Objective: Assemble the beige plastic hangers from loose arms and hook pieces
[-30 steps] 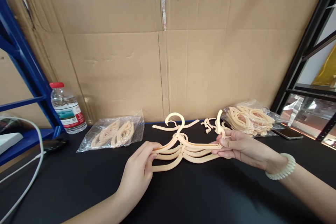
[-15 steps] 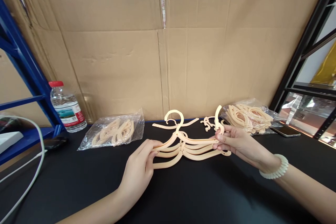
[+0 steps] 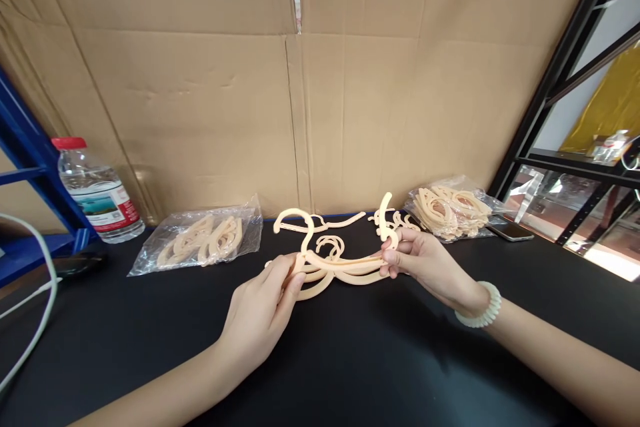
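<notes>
Both of my hands hold one beige plastic clothes hanger, raised over other hangers on the black table. My left hand is closed around it just below the base of its hook, hiding its left side. At the other end, my right hand pinches the tip of the right arm between thumb and fingers. A short curved beige piece sticks up from those fingers; whether it is joined to the hanger I cannot tell. Below and behind, several stacked hangers lie on the table, partly covered.
Another hanger and some small beige hooked parts lie farther back. Clear bags of beige parts sit left and right. A phone, a water bottle and a white cable are around. Cardboard stands behind.
My left hand has shifted from the hanger's left arm to just under the hook. The held hanger has come away from the stack, and the view has tilted down and turned right.
</notes>
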The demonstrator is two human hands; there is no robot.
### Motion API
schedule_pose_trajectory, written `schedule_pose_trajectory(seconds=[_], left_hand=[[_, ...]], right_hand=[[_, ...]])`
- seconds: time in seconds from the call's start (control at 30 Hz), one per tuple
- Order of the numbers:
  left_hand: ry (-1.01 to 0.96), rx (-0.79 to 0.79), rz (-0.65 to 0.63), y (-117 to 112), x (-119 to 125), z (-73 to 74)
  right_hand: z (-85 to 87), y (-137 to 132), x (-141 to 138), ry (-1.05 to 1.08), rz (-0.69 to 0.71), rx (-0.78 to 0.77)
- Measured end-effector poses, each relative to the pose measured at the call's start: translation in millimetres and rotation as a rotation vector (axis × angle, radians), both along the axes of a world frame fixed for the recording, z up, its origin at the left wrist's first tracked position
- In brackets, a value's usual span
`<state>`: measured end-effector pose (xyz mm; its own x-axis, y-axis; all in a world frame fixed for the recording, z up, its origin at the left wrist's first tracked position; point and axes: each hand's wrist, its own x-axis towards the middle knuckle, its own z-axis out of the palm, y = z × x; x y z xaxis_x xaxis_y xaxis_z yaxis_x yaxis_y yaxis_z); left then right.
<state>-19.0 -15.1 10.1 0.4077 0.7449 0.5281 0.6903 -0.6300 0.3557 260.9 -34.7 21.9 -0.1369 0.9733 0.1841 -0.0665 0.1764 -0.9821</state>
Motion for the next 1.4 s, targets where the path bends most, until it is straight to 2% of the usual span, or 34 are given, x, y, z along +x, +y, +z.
schedule_pose_trajectory(seconds=[0.1, 0.23, 0.37, 0.53, 0.7, 0.87, 1.17, 1.4], left_hand=[[-0.025, -0.053, 0.016, -4, 0, 1.5], [-0.027, -0.035, 0.009, -3, -1, -2.6], [-0.044, -0.004, 0.005, 0, -2, -6.7], [-0.075, -0.002, -0.009, 0, -2, -7.9], [-0.059, 0.011, -0.019, 2, -3, -11.6], [-0.039, 0.055, -0.040, 2, -3, -11.4], [-0.009, 0.123, -0.047, 1, -1, -7.6], [0.002, 0.192, -0.050, -1, -1, -6.8]], right_hand=[[-3.2, -3, -7, -0.029, 0.041, -0.018], [-4.4, -2, -6, -0.015, -0.020, 0.004], [-3.5, 3, 3, 0.025, -0.030, -0.039], [-0.5, 3, 7, 0.004, 0.076, -0.103], [3.9, -2, 4, 0.048, 0.228, -0.247], [5.0, -2, 5, 0.077, 0.278, -0.335], [1.4, 1, 7, 0.096, 0.257, -0.341], [-0.2, -2, 0, 0.026, 0.187, -0.213]])
